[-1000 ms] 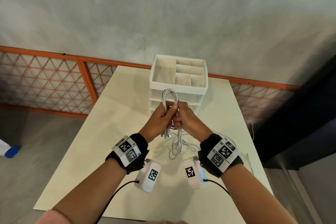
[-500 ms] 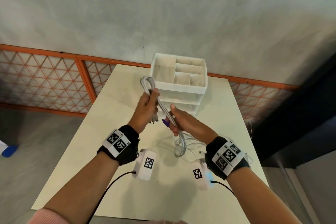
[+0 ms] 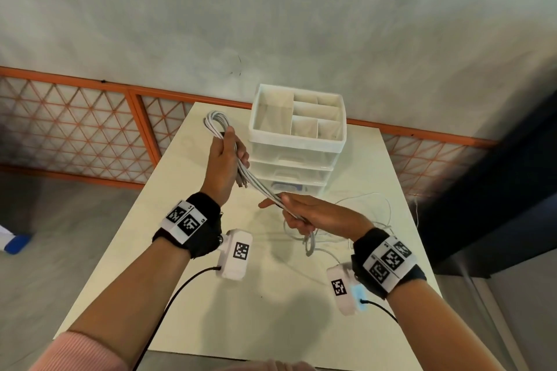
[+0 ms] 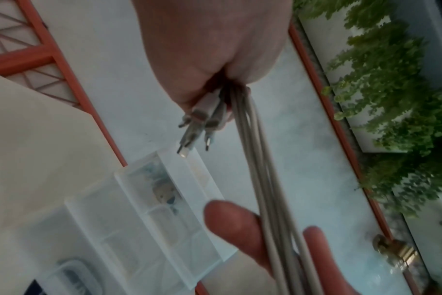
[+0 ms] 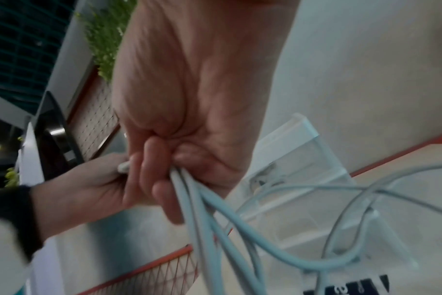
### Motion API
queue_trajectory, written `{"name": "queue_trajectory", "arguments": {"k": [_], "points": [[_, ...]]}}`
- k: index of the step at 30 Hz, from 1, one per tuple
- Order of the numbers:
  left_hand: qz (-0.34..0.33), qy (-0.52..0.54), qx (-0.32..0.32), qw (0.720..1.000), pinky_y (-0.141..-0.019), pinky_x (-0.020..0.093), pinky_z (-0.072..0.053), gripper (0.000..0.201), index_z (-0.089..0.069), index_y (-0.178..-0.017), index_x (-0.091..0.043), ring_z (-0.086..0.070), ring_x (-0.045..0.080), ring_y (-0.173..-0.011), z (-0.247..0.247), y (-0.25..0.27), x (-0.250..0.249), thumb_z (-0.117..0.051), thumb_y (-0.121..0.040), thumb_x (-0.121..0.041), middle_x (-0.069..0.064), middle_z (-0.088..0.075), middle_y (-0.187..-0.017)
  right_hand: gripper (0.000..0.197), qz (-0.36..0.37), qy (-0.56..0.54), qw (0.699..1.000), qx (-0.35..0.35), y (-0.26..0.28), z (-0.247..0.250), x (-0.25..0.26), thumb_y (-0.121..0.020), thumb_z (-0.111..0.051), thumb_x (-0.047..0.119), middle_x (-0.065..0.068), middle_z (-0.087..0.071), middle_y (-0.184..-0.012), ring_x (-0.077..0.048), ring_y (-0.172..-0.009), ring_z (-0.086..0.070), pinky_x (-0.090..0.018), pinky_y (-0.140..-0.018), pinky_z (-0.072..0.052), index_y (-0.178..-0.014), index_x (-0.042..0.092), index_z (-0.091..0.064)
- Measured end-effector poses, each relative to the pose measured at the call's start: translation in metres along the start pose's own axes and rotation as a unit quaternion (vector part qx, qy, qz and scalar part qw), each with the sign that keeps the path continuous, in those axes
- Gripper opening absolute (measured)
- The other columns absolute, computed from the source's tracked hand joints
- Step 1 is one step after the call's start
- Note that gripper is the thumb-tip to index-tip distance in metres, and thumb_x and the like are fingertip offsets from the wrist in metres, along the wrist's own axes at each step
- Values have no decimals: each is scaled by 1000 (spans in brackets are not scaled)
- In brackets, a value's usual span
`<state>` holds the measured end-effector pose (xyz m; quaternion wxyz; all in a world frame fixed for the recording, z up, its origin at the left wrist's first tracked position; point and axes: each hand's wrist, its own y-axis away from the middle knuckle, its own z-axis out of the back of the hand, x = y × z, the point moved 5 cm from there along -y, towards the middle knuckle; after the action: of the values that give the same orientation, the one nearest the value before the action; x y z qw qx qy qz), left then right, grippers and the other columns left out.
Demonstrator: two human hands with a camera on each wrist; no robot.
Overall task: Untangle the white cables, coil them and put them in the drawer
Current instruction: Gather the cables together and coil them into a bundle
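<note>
Right now the bundle of white cables is stretched in the air between both hands, above the pale table and just in front of the drawer unit. The left hand is raised, its fingers curled tight round the upper part of the bundle, with a loop sticking out above the fist and several plug ends poking out below it. The right hand sits lower and nearer, fingers wrapped round the lower stretch of the same bundle; below it a short loop hangs down. More loose white cable lies sprawled on the table to the right, beside the drawer unit. On top of the unit is an open white tray split into several compartments, and nothing shows in any of them. Under it are stacked clear drawers, all pushed in; the lowest drawer has something with a blue patch inside (too dim through the plastic to name). Each wrist carries a black band with printed square markers.
</note>
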<state>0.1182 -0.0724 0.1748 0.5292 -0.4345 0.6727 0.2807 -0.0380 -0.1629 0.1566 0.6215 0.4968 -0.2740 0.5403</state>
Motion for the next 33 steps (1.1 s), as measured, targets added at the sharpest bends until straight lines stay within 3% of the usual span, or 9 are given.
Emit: {"name": "queue_trajectory", "arguments": {"k": [5,9,11,13,17,21,25,29,33], "points": [[-7,-20,45,999,-48,31,-26,51,-37,-55,-18,-34,9,-42,-3,6,4,-31,-103,-32,-7,-34,-47,40,-24,32,999,32,14,18,-5,-102,-33,24,4,-32,-69,0,-56,-37,-15,-62,-38,-143,24,-38],[7,-34,98,995,-45,27,-25,50,-40,-54,-23,-30,8,-41,-12,8,1,-32,-103,-31,-9,-33,-47,37,-24,97,995,3,17,26,4,-101,-37,27,-1,-43,-74,-10,-68,-41,-18,-68,-39,-137,37,-41],[31,-47,168,984,-43,19,-28,45,-37,-60,-17,-28,8,-43,-20,12,2,-32,-103,-28,-9,-32,-48,37,-20,177,984,11,16,26,12,-101,-38,29,4,-64,-109,-8,-98,-56,-15,-89,-39,-137,37,-44],[55,-63,231,969,-44,19,-27,43,-34,-61,-16,-25,9,-44,-29,19,3,-34,-103,-28,-6,-29,-51,37,-18,249,968,0,15,26,23,-99,-42,28,4,-61,-128,-3,-107,-55,-6,-88,-37,-135,31,-49],[94,-59,283,953,-42,16,-27,38,-34,-66,-16,-24,7,-44,-43,30,6,-36,-102,-28,-6,-28,-52,24,47,235,963,-125,13,38,45,-89,-63,19,3,-68,-85,12,-71,-58,-4,-69,-40,-111,13,-71],[107,-54,294,948,-42,16,-30,37,-34,-68,-16,-25,8,-44,-49,35,3,-35,-102,-30,-8,-29,-51,19,95,147,958,-227,22,46,58,-76,-77,15,-9,-70,-76,0,-59,-58,-11,-60,-43,-83,10,-60],[77,-100,295,947,-51,21,-40,44,-35,-62,-15,-44,11,-49,-52,39,-4,-33,-103,-31,-4,-34,-53,24,122,145,952,-241,27,43,69,-74,-78,8,17,-65,-58,8,-57,-60,-5,-58,-41,-75,8,-53],[80,-89,280,952,-54,13,-47,35,-45,-79,-7,-55,4,-52,-54,44,-8,-31,-103,-27,6,-41,-66,22,138,214,931,-260,27,46,79,-69,-80,10,12,-52,-72,6,-68,-54,-5,-61,-37,-71,12,-58],[101,-74,315,941,-53,11,-47,30,-52,-100,-3,-63,3,-56,-56,51,-7,-29,-104,-21,-8,-67,-64,24,138,243,929,-243,21,43,83,-68,-80,9,1,-53,-78,-6,-71,-52,-10,-63,-40,-74,5,-58]]}}
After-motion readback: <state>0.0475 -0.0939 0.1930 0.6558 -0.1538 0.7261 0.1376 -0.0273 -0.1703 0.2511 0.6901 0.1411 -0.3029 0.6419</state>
